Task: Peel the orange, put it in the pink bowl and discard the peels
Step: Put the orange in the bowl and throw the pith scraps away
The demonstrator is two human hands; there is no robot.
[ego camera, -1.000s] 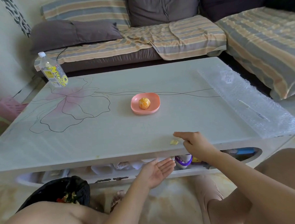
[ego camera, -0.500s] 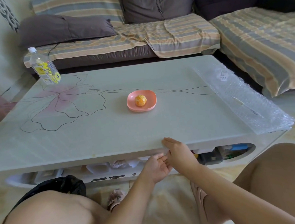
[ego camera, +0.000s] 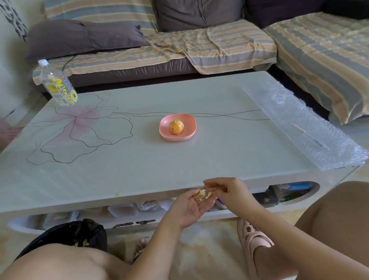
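The peeled orange (ego camera: 176,127) sits in the pink bowl (ego camera: 166,130) at the middle of the table. Below the table's front edge my left hand (ego camera: 189,207) lies palm up, fingers loosely cupped, with small pale peel scraps (ego camera: 204,195) on its fingers. My right hand (ego camera: 228,193) hovers just right of it, fingers bent over the scraps and touching them. A black bin bag (ego camera: 77,233) with peel bits inside stands on the floor at lower left.
The white table (ego camera: 138,169) has a flower drawing. A plastic bottle (ego camera: 57,85) stands at its far left corner and a bubble-wrap sheet (ego camera: 305,128) covers its right side. A sofa runs behind. My knees flank the view, with a pink clog (ego camera: 253,240) on the floor.
My right hand swept a peel scrap off the table's front edge into my left palm. Both hands now meet below the edge with scraps in the left hand.
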